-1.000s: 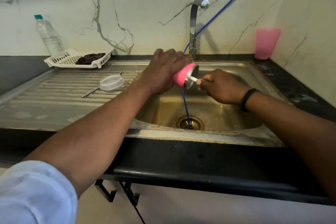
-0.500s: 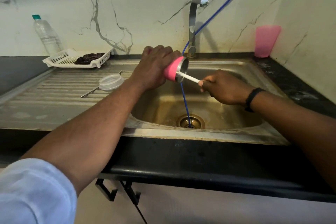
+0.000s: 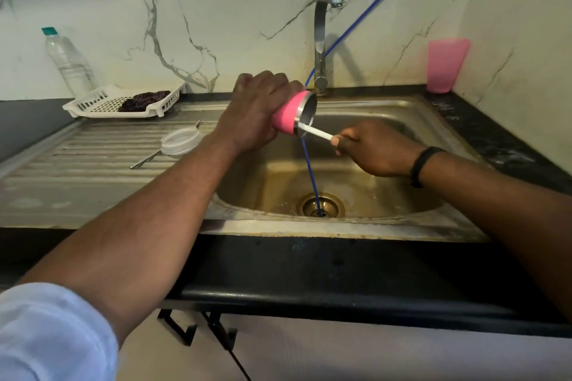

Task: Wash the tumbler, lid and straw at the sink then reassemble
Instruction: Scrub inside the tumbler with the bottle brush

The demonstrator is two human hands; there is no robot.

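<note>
Mid-frame, left hand (image 3: 253,111) is wrapped round the pink tumbler (image 3: 289,116), tipped sideways w/ its steel mouth facing right, over the sink (image 3: 340,230). Right hand (image 3: 374,148) pinches a white stick (image 3: 315,132) whose far end pokes into the tumbler mouth, prob a brush handle but too blurry to say. Clear lid (image 3: 181,141) sits on the drainboard at centre-left, touching the thin metal straw (image 3: 154,156). Tap (image 3: 322,40) is at top centre, and a blue hose (image 3: 311,176) runs down into the drain.
</note>
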